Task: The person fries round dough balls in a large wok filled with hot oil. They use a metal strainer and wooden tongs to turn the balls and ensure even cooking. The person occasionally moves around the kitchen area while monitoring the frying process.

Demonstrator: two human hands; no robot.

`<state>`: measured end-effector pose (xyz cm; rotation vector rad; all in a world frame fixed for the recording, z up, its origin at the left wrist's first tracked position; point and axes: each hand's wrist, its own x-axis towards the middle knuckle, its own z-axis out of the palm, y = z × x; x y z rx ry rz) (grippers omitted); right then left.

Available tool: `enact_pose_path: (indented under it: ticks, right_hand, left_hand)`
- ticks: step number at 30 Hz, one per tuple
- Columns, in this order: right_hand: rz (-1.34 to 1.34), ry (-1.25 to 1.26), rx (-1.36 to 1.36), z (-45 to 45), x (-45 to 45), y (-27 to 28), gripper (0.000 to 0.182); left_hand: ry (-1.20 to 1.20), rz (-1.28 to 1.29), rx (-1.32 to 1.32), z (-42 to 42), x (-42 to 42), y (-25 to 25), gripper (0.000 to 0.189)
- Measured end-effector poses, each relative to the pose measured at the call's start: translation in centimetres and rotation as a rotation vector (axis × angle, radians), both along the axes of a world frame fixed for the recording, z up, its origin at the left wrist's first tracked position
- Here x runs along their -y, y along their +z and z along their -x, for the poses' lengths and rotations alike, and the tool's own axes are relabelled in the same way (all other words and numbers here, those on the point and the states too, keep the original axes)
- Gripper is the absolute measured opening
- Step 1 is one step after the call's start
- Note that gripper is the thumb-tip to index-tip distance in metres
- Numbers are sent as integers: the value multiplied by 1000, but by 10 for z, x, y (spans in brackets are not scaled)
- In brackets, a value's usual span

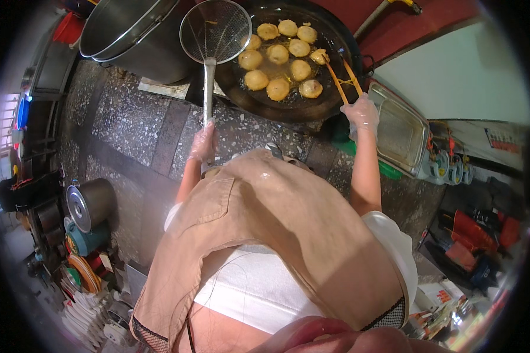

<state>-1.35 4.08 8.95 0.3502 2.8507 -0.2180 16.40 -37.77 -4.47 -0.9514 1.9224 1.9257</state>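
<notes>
My left hand (204,142), in a clear plastic glove, grips the metal handle of a round wire mesh skimmer (215,31). The skimmer's basket is raised at the left rim of a large dark wok (234,95). Several round golden fritters (278,54) lie in the oil in the wok, with small bubbles about them. My right hand (362,115), gloved as well, holds a pair of long wooden cooking chopsticks (337,83). Their tips are apart; one meets a fritter (319,56) at the right of the group, the other is beside it over the oil.
A big metal pot (154,48) stands left of the wok. Right of it lies a rectangular metal tray (399,128), with a green container (345,143) partly under it. A lidded steel pot (92,204) and a teal jug (88,238) are at the left on the speckled floor.
</notes>
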Motion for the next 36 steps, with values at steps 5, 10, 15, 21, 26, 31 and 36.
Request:
enact_pose_path:
  ticks: [5, 10, 15, 21, 26, 31, 36]
  right_hand:
    - [130, -24, -27, -7, -2, 3, 73]
    - [198, 84, -33, 2, 18, -9, 74]
    - [-49, 243, -147, 0, 50, -16, 58]
    - [-133, 273, -202, 24, 65, -40, 53]
    - [167, 156, 44, 41, 63, -39, 53]
    - [591, -2, 136, 45, 2, -69, 59]
    - [554, -53, 130, 34, 0, -49, 55]
  left_hand:
    - [-8, 29, -29, 3, -7, 16, 52]
    - [25, 6, -2, 2, -6, 11, 49]
    - [15, 32, -15, -1, -4, 7, 51]
    - [19, 27, 31, 3, -6, 15, 50]
    - [2, 56, 2, 0, -3, 14, 51]
    - [-23, 79, -1, 3, -5, 16, 53]
    - [-28, 42, 19, 2, -6, 15, 54]
